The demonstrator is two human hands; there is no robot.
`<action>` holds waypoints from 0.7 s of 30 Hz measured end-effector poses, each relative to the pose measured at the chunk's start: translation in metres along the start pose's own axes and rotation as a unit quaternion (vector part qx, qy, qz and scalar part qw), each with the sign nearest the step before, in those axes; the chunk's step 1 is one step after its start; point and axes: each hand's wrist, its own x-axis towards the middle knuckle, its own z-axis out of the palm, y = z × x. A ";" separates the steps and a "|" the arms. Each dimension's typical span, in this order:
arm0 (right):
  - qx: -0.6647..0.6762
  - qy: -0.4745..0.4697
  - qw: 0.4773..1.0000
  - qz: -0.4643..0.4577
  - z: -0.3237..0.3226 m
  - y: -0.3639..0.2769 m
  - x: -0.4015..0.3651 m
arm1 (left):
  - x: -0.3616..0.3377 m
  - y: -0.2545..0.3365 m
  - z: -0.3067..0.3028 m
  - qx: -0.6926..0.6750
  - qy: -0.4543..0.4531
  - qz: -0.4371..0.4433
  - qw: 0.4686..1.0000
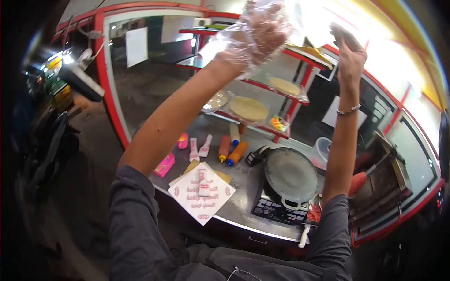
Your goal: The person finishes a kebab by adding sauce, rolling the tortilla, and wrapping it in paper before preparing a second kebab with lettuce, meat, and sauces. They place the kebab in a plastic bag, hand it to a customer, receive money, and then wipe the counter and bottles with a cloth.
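Now, clear plastic [235,43] around left hand [266,30], right hand [350,50] apart

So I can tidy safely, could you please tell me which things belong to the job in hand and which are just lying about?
In use, apparently: clear plastic glove on the left hand.
Lying about: round pan on the stove, squeeze bottles, printed paper, flatbreads, pink box.

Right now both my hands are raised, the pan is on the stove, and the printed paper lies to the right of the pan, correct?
Not quite: the head view shows the printed paper to the left of the pan. The pan is on the stove, and your left hand and right hand are both raised.
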 end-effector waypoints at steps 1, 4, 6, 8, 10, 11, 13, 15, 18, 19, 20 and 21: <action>-0.072 -0.044 0.995 -0.046 0.003 0.000 -0.005 | -0.013 0.000 0.001 0.014 0.010 0.008 1.000; -0.128 -0.221 0.965 -0.057 0.008 0.024 -0.037 | 0.008 0.076 -0.013 -0.010 -0.126 -0.102 0.987; 0.113 -0.124 0.981 0.099 0.030 0.055 -0.043 | 0.052 0.135 -0.020 -0.058 -0.066 -0.121 0.989; 0.431 -0.017 0.876 0.216 0.047 0.084 -0.029 | 0.086 0.169 -0.029 -0.123 -0.025 -0.092 0.988; 0.442 -0.014 0.874 0.202 0.081 0.076 -0.037 | 0.073 0.167 -0.046 -0.165 -0.031 -0.110 0.980; 0.328 -0.059 0.935 0.121 0.103 0.057 -0.048 | 0.063 0.160 -0.051 -0.178 -0.039 -0.126 0.975; 0.181 -0.107 0.978 -0.023 0.137 0.026 -0.076 | 0.035 0.154 -0.061 -0.209 -0.062 -0.168 0.961; 0.116 -0.121 0.981 -0.092 0.141 0.013 -0.099 | 0.036 0.161 -0.058 -0.253 -0.055 -0.150 0.954; -0.057 -0.163 0.984 -0.053 0.137 -0.005 -0.161 | 0.047 0.170 -0.055 -0.328 -0.028 -0.127 0.936; -0.146 -0.184 0.972 0.007 0.135 -0.014 -0.207 | 0.043 0.169 -0.065 -0.354 -0.025 -0.130 0.926; -0.174 -0.239 0.955 -0.003 0.142 -0.023 -0.235 | 0.031 0.161 -0.072 -0.383 -0.028 -0.148 0.912; -0.137 -0.289 0.943 0.093 0.145 -0.019 -0.273 | 0.018 0.154 -0.079 -0.412 -0.034 -0.161 0.896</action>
